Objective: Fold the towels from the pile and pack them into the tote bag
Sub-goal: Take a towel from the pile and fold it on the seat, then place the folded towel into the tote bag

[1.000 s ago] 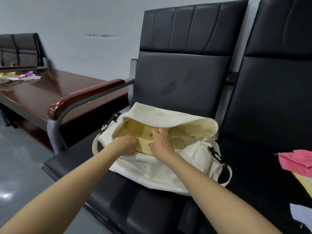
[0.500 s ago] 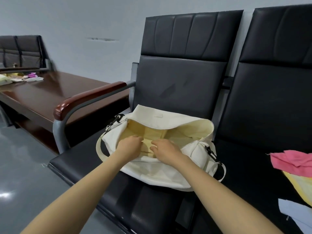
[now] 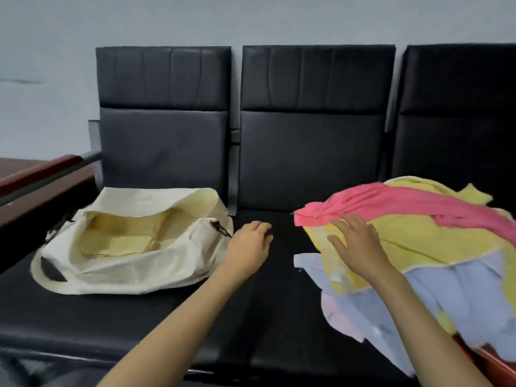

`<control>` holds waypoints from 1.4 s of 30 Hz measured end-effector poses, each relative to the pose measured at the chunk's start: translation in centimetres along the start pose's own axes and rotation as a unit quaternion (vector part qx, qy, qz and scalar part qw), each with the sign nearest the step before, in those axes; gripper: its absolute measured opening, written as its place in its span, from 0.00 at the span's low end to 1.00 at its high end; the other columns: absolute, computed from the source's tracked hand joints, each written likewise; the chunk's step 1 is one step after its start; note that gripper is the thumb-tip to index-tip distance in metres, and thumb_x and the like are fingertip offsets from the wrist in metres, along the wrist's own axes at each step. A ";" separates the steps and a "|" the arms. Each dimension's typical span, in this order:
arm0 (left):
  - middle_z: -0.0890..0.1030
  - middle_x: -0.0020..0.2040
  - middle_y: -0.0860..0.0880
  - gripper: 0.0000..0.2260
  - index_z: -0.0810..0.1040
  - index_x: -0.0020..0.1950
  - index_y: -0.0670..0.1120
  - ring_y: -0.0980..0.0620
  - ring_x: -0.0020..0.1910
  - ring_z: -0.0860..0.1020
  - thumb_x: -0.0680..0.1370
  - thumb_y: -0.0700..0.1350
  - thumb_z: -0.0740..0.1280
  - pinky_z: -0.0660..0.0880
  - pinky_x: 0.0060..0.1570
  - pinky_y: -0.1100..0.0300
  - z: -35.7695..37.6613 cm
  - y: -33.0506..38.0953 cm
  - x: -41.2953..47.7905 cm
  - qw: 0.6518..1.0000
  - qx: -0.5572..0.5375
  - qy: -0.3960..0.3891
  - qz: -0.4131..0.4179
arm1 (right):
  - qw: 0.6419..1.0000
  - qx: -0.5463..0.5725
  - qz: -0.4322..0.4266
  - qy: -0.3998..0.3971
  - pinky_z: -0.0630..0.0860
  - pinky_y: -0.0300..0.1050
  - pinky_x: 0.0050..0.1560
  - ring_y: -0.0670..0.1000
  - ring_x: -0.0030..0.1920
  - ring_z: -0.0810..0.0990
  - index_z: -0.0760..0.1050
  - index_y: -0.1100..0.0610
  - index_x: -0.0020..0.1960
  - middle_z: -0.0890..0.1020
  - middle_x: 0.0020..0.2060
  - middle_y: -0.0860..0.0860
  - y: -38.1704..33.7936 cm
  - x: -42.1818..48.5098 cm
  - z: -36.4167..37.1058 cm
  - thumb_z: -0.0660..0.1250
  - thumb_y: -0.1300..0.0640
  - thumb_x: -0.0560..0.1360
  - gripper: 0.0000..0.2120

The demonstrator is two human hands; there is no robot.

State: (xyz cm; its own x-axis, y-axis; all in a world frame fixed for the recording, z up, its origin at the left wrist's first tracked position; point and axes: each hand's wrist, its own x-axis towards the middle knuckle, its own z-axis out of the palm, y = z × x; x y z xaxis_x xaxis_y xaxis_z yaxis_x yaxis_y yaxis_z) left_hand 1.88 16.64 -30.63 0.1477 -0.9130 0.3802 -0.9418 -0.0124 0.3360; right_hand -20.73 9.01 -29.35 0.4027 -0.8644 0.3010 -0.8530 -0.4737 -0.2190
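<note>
Reaching right hand (image 3: 357, 244): we hold it palm down over the near left edge of the towel pile, fingers straight and spread, gripping nothing. The blur keeps us from telling whether the palm touches the cloth.
Left hand (image 3: 248, 247): we carry it above the middle seat, just beside the right end of the tote bag but apart from it. Its fingers are loosely curled with nothing in them.
Tote bag (image 3: 134, 263): cream cloth, lying on the left seat with its mouth gaping wide towards us. Pale yellow fabric lies flat inside, and we cannot tell lining from towel there. A dark clip (image 3: 220, 229) hangs at the end nearest our left hand.
Towel pile (image 3: 424, 247): an unfolded heap spreading from the middle seat onto the right one, well apart from the bag.
Pink towel (image 3: 405, 202): draped across the top of the heap, its bunched end pointing towards the bag, just beyond our right fingertips.
Yellow towel (image 3: 435, 241): beneath the pink one, reaching under our right hand.
Lavender towel (image 3: 460, 291): lowest and nearest us, spilling over the seat's front edge.
Bench (image 3: 279, 317): black padded seats, three backrests in a row against a pale wall (image 3: 251, 18).
Armrest (image 3: 39, 171): red-brown wood at the bench's left end, beyond the bag.
</note>
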 end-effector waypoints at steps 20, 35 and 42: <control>0.72 0.63 0.43 0.21 0.66 0.71 0.46 0.41 0.62 0.72 0.81 0.53 0.59 0.71 0.58 0.50 15.8 19.9 8.1 0.974 -0.118 -0.186 0.049 | 0.971 -0.007 0.228 -0.070 0.46 0.60 0.75 0.57 0.77 0.44 0.55 0.50 0.77 0.50 0.78 0.53 19.2 1.2 -3.1 0.52 0.45 0.82 0.25; 0.63 0.70 0.44 0.22 0.56 0.78 0.48 0.43 0.67 0.62 0.84 0.52 0.49 0.59 0.69 0.54 18.8 21.2 8.7 0.961 -0.095 -0.247 0.086 | 0.961 -0.065 0.262 0.063 0.70 0.50 0.50 0.60 0.54 0.74 0.74 0.64 0.53 0.78 0.53 0.60 22.4 5.5 -4.0 0.54 0.66 0.79 0.11; 0.71 0.63 0.48 0.14 0.69 0.67 0.45 0.49 0.64 0.67 0.82 0.41 0.55 0.63 0.62 0.58 14.5 19.1 5.7 0.922 -0.217 -0.316 0.053 | 0.981 0.047 0.183 -0.037 0.65 0.47 0.55 0.55 0.57 0.75 0.75 0.57 0.57 0.80 0.54 0.54 14.3 1.2 -3.1 0.56 0.59 0.80 0.10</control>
State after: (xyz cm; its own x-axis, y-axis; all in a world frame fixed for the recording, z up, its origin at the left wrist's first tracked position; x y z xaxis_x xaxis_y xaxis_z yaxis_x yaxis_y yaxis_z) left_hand -19.63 5.33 -34.53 -0.2719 -0.9570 -0.1011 -0.7111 0.1290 0.6911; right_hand -33.46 1.77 -29.21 0.1018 -0.9877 0.1186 -0.9121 -0.1403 -0.3853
